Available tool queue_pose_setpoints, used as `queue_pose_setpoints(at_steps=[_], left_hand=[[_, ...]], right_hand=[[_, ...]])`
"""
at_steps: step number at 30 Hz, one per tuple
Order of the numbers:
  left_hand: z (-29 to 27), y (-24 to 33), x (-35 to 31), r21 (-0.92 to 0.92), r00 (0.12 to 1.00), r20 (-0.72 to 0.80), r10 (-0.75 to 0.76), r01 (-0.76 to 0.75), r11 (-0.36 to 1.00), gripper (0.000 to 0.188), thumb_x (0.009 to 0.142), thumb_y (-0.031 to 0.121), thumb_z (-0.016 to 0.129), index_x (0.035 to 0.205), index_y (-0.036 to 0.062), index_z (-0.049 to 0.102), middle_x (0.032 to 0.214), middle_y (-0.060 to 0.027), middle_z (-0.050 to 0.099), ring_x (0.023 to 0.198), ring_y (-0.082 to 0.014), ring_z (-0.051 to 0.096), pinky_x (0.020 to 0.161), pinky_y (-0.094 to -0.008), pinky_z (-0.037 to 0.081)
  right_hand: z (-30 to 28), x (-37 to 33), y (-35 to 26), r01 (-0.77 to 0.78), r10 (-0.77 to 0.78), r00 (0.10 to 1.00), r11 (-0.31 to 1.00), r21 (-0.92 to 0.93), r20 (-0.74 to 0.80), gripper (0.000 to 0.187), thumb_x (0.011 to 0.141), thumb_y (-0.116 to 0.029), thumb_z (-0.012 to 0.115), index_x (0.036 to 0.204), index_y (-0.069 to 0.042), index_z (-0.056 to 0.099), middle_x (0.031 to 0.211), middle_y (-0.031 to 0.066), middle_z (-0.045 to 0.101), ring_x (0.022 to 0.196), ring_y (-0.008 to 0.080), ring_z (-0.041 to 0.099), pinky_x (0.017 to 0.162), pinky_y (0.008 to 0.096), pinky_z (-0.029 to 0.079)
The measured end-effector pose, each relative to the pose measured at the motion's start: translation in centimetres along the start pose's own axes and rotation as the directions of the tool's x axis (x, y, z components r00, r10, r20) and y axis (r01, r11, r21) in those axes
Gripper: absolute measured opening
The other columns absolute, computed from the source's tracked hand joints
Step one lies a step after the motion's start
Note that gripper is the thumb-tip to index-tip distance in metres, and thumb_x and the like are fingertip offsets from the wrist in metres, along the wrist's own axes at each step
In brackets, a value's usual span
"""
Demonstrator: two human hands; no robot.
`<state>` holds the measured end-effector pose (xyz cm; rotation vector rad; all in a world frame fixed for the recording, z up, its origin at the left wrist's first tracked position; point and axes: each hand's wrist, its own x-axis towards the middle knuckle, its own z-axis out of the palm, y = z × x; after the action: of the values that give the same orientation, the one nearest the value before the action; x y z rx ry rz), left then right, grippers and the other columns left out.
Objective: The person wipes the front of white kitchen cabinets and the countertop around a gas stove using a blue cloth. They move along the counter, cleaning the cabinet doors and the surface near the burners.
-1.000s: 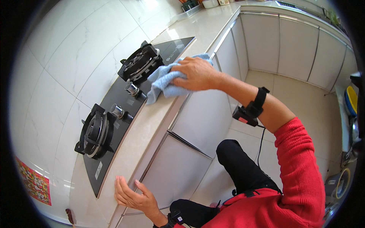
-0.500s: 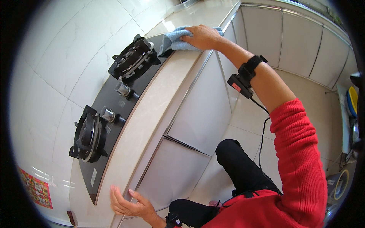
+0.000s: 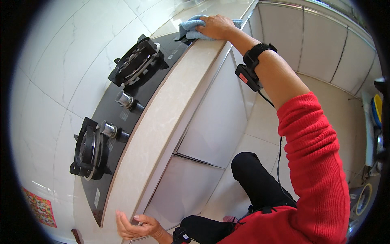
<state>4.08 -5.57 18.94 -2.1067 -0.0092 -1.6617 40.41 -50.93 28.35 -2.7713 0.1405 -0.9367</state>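
My right hand (image 3: 218, 27) presses down on a light blue cloth (image 3: 193, 29), its fingers curled over the folds. The cloth lies bunched on the countertop (image 3: 162, 110) at the far end of the black gas hob (image 3: 166, 64), overlapping the hob's corner. Low in the view, my left hand (image 3: 138, 227) is beside the counter's near front edge, holding nothing, its fingers loosely apart. Two burners with black pan supports, the far one (image 3: 136, 61) and the near one (image 3: 88, 149), stand on the hob. Two silver knobs (image 3: 124, 99) sit between them.
White marbled wall tiles (image 3: 53, 61) rise behind the hob. Pale cabinet doors (image 3: 215, 118) run below the counter, with more (image 3: 321, 44) at the upper right. A cable (image 3: 279, 162) hangs from my right forearm. A yellow-rimmed basin (image 3: 377, 107) is at the right edge.
My right hand and the cloth have moved farther along the counter, away from the burners. My left hand sits slightly lower, still beside the edge. The view has shifted a little.
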Motion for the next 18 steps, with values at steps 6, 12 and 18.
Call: queue_pose_setpoints(at_steps=[6,12,18], left_hand=[[0.0,-0.2,-0.1,0.019,0.999,0.000,0.036,-0.036,0.999,0.032,0.101,0.026,0.039,0.116,0.0048,0.058,0.117,-0.0099,0.065,0.107,-0.0241,0.059,0.089,-0.0383,0.035],[0.2,-0.1,0.0,-0.008,1.000,-0.018,0.020,-0.020,1.000,0.032,0.101,0.026,0.039,0.116,0.0053,0.058,0.117,-0.0094,0.065,0.107,-0.0228,0.060,0.089,-0.0373,0.035],[0.2,0.1,0.1,-0.019,1.000,-0.026,0.006,-0.006,1.000,0.031,0.100,0.025,0.040,0.116,0.0053,0.059,0.116,-0.0087,0.065,0.107,-0.0219,0.060,0.090,-0.0372,0.034]], right_hand=[[-0.6,-0.9,-0.3,0.033,-0.034,0.999,0.999,0.013,0.042,0.055,0.090,-0.055,0.047,0.136,-0.025,0.058,0.120,0.0100,0.068,0.109,0.0315,0.065,0.091,0.0436,0.052],[-1.6,-2.7,-1.1,0.064,-0.066,0.996,0.997,0.045,0.060,0.057,0.089,-0.057,0.048,0.133,-0.023,0.061,0.115,0.0118,0.070,0.104,0.0321,0.067,0.087,0.0435,0.053],[-3.4,-5.5,-2.3,0.106,-0.114,0.991,0.989,0.107,0.076,0.056,0.089,-0.055,0.049,0.129,-0.020,0.064,0.110,0.0132,0.071,0.101,0.0305,0.067,0.085,0.0405,0.054]])
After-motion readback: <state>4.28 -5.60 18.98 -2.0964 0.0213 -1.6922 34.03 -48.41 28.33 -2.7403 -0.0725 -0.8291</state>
